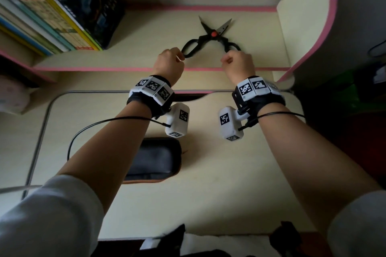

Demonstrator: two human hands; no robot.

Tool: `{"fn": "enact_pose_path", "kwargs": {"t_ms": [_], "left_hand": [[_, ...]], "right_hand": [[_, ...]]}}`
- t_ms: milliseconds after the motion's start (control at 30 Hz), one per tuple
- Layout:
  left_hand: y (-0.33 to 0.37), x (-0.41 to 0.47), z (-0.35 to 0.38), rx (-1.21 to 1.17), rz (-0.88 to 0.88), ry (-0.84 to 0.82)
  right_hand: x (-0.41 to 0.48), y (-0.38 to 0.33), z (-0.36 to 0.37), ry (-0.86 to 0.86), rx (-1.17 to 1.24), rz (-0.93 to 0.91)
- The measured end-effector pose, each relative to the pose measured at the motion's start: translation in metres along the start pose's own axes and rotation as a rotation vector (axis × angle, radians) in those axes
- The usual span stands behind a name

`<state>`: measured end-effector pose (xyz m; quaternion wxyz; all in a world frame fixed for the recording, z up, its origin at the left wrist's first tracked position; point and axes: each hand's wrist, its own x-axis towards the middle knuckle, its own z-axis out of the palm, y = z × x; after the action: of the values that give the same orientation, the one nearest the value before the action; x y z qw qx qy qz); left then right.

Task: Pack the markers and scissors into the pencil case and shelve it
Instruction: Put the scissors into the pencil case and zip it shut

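Note:
Black scissors (pixel 211 36) with a red pivot screw lie spread wide on the cream shelf (pixel 146 33), blades pointing away from me. My left hand (pixel 170 62) pinches the left handle loop. My right hand (pixel 238 63) is closed around the right handle loop. A black pencil case (pixel 155 159) with a brown edge lies on the desk (pixel 208 194) below, partly hidden under my left forearm; I cannot tell whether it is zipped. No markers are in view.
A row of upright books (pixel 52 12) fills the shelf's left part. The shelf has pink edging and a side wall (pixel 302 19) on the right. Both wrists carry marker-tagged bands with cables. A dark object (pixel 371 77) sits at the far right.

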<state>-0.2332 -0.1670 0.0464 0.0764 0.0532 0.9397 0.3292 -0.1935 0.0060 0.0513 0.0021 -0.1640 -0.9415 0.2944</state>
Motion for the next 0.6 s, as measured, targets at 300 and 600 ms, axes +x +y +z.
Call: {"fn": "enact_pose_path", "kwargs": {"t_ms": [300,600], "left_hand": [[0.015,0.048,0.034,0.176,0.009,0.093],[0.019,0.068,0.058,0.297,0.028,0.106]], "right_hand": [[0.066,0.032,0.000,0.005,-0.130,0.011],[0.087,0.044,0.015,0.079,-0.144,-0.072]]}}
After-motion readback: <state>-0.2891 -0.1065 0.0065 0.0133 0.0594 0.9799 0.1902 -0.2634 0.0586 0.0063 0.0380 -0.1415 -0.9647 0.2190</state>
